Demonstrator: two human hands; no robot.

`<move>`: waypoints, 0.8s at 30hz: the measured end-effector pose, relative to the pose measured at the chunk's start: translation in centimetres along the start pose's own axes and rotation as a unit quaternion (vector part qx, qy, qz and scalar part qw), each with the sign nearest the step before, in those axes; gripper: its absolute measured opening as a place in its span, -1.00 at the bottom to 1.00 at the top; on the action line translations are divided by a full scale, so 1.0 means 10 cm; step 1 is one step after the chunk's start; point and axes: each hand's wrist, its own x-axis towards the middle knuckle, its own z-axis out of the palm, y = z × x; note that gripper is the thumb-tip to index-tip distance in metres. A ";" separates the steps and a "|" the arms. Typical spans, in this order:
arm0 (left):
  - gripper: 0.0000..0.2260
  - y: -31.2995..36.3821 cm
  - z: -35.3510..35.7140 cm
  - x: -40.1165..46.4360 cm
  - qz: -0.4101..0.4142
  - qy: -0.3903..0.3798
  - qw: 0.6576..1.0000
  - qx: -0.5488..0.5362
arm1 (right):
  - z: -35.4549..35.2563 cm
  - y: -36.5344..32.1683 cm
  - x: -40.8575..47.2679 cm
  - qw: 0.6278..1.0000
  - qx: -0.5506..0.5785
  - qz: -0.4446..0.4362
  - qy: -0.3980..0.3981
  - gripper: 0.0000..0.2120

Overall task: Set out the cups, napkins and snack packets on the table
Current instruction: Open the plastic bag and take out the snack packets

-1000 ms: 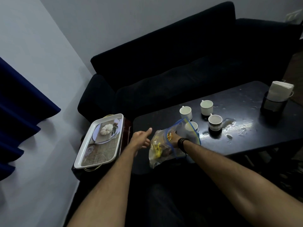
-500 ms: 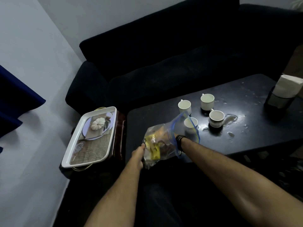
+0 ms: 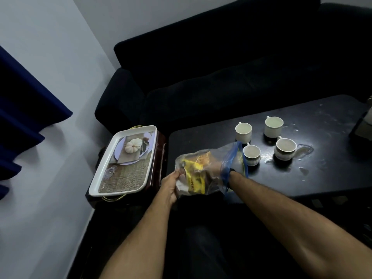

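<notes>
A clear zip bag (image 3: 201,174) with a blue rim holds yellow snack packets (image 3: 194,178) above the near left corner of the black table (image 3: 326,178). My left hand (image 3: 170,187) pinches the bag's closed bottom end. My right hand (image 3: 216,171) is pushed inside the bag through its mouth, hidden past the wrist, so its grip is unclear. Several white cups (image 3: 243,130) stand on the table just beyond the bag. The napkin holder (image 3: 362,125) is cut off at the right edge.
A white tray (image 3: 124,162) with a pumpkin picture rests on a small dark side table at the left. A black sofa (image 3: 221,77) runs behind the table. Wet patches (image 3: 304,150) shine on the tabletop right of the cups. A blue curtain (image 3: 24,109) hangs at far left.
My left hand went from open beside the bag to gripping its bottom end. My right hand pushed deeper into the bag. The bag lifted slightly toward me.
</notes>
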 end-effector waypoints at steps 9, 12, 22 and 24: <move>-0.69 0.24 0.04 -0.07 0.070 0.013 0.997 0.027 | 0.06 -0.24 -0.28 0.989 0.134 -0.026 0.059 -0.71; -0.70 0.33 0.04 -0.11 0.087 0.016 0.996 0.028 | 0.04 -0.30 -0.32 0.972 0.219 -0.037 0.071 -0.78; -0.76 0.48 0.06 -0.22 0.026 -0.064 0.995 0.074 | -0.01 -0.36 -0.60 0.973 0.229 -0.007 0.002 -0.54; -0.73 0.47 0.09 -0.21 0.018 -0.059 0.996 0.063 | 0.04 -0.43 -0.67 0.968 0.250 -0.022 0.012 -0.57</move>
